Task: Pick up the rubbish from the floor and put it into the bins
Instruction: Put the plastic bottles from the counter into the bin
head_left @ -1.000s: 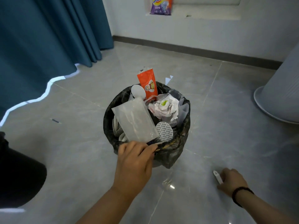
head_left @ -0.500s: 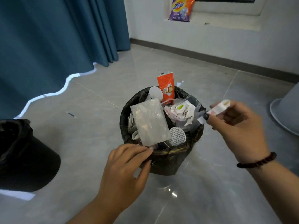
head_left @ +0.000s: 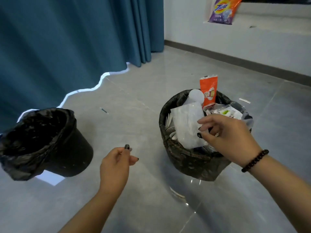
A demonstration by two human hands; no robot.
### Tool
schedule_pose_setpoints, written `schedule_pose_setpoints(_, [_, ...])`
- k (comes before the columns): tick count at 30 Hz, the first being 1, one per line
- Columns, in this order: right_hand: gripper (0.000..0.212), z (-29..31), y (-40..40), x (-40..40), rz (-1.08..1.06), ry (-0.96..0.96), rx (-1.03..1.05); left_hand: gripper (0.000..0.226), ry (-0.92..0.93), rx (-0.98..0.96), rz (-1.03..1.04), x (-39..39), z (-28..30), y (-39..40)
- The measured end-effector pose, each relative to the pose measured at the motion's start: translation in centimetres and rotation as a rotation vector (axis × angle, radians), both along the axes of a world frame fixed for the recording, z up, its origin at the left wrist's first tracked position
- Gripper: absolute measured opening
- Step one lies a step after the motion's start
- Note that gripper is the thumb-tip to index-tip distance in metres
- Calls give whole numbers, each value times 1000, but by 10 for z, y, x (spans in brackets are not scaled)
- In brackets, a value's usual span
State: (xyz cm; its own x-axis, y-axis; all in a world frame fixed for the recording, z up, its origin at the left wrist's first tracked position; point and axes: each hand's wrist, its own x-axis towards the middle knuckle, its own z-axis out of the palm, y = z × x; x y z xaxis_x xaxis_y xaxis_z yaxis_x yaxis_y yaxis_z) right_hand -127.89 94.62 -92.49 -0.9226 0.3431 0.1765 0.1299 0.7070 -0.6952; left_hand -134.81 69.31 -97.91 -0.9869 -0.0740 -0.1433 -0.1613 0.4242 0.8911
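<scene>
A: Head view, left to right, taking the full bin [head_left: 198,158] as the landmark. What sits farthest to its left?

B: An empty bin [head_left: 50,143] lined with a black bag, standing on the grey tiled floor [head_left: 143,91], well apart from the full bin. Behind it hangs a blue curtain [head_left: 67,39].

A: And between the two bins?

B: A small stick-like scrap [head_left: 104,110] lies on the floor, back-left of the full bin. Nearer the camera, the left hand [head_left: 116,163] hovers just left of the full bin, fingers loosely curled, gripping nothing.

A: What is in the full bin?

B: Rubbish heaped to the rim: a clear plastic pouch [head_left: 186,123], a white round lid [head_left: 196,96], an orange sachet [head_left: 208,91] standing upright at the back, and a crumpled white wrapper [head_left: 223,113] to the right.

A: The right hand?

B: The right hand [head_left: 230,137] is over the full bin's front, fingers bent downward above the rubbish. Whether they pinch anything I cannot tell. A dark bead bracelet [head_left: 255,160] circles its wrist.

A: Beyond the bin?

B: A Tide detergent bag [head_left: 223,10] on a ledge, far behind it.
</scene>
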Motion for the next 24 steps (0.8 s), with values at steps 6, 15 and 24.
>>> schedule_pose_setpoints(6, [22,12,-47,-5,223,18,11,48,-361,614,565,-70,3,-88])
schedule_pose_setpoints(15, [35,0,-104,-9,402,-14,-102,66,-472,804,619,-115,16,-166])
schedule_pose_setpoints(24, [28,-15,-147,-39,457,-92,-222,31,-608,455,475,-126,12,-218])
